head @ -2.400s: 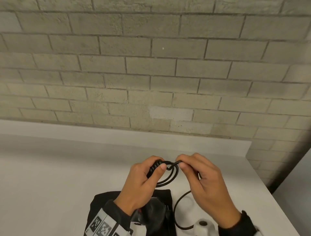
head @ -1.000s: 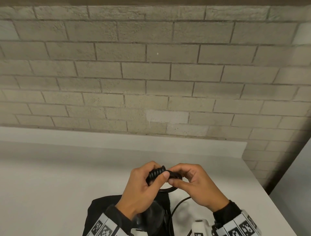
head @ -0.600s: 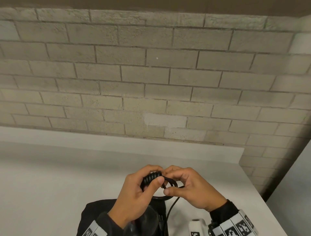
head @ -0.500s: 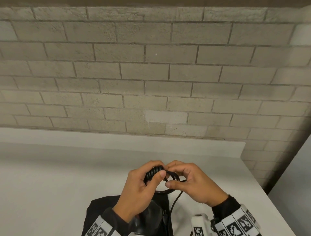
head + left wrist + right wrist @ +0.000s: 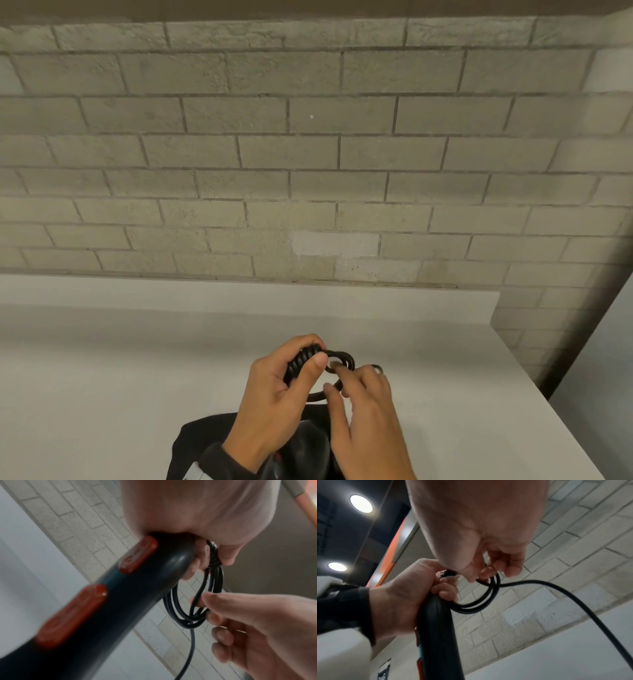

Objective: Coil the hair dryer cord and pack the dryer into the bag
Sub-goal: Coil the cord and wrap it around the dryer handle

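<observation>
1. Your glossy black plastic hair dryer with two orange-red oblong buttons is held up off the tabletop by the end of its handle, handle end upward.
2. Its thin black rubber cord hangs in a few small loops beside the handle's ribbed end, with one loose strand trailing away downward.
3. The soft black fabric bag lies flat on the tabletop beneath.

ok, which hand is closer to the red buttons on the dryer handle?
Left. The left hand grips the end of the dryer handle just past the red buttons. The right hand is off the handle, pinching the cord loops beside it.
</observation>
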Tool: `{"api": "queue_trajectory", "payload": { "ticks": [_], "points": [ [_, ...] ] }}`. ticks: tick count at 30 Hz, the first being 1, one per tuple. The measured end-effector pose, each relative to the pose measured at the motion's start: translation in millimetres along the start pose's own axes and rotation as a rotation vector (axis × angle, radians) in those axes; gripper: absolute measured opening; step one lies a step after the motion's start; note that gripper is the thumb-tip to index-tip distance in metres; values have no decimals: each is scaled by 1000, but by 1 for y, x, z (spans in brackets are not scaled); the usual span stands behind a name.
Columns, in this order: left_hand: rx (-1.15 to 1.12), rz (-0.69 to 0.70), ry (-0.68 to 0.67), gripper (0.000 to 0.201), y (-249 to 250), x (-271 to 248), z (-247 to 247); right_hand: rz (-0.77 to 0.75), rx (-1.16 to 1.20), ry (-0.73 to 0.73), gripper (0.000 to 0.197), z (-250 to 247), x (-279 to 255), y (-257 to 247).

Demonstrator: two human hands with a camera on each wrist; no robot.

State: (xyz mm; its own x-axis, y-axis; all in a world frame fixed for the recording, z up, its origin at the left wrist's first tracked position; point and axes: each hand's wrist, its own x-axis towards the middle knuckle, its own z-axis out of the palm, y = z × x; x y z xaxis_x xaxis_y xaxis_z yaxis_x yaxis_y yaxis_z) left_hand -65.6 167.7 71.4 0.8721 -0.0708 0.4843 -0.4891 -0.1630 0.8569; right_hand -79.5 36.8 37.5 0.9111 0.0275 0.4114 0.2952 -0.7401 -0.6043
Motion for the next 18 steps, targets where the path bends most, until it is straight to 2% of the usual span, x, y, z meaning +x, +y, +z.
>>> {"api": "queue_trajectory", "payload": {
  "ticks": [3,5,8,11,15,18],
  "points": [
    [39,35,24,27,-3,2,-3,131,149,-180,9,-10,1,-10],
    [62,51,39,27,-5,2,-5,181,352,-224,18,-23,-2,-17],
    [88,75,39,26,-7,1,-6,115,518,-255,34,-39,-8,-17],
    [124,86,62,25,-10,0,-6,122,648,-320,30,-44,-12,-10],
    [160,127,54,19,-10,1,-2,272,1088,-355,35,-38,-19,-3],
    [154,117,56,17,-13,5,2,406,1331,-397,51,-40,-21,3]
  ]
}}
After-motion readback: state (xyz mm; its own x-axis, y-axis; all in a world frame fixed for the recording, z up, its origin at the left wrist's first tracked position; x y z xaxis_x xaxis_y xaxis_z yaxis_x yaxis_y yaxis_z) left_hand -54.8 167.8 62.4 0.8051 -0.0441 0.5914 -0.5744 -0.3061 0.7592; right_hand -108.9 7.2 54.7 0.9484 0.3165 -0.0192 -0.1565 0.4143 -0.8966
